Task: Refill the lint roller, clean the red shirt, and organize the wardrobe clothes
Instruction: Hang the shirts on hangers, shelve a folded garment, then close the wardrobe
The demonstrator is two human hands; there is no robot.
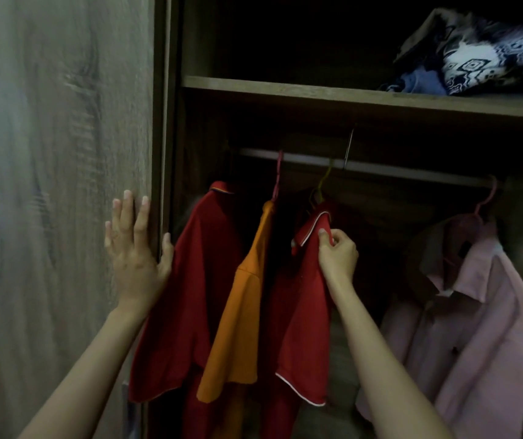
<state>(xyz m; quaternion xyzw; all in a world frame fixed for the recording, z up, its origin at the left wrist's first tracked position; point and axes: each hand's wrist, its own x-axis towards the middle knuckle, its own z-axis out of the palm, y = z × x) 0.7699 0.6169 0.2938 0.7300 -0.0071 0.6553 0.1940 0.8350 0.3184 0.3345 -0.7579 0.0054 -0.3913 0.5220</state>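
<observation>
An open wardrobe holds shirts on a metal rail [380,167]. A red shirt with white trim [301,312] hangs on a yellowish hanger near the middle. My right hand [337,251] pinches its fabric just below the collar. Left of it hang an orange shirt [241,312] on a pink hanger and another red shirt [197,280]. My left hand [136,245] lies flat, fingers spread, against the edge of the wooden wardrobe door [57,185], thumb around the edge. No lint roller is in view.
A pink shirt [475,327] hangs on a pink hanger at the right. Above the rail, a shelf [285,88] carries a bundle of patterned blue and white cloth [475,58] at its right end. The wardrobe interior is dark.
</observation>
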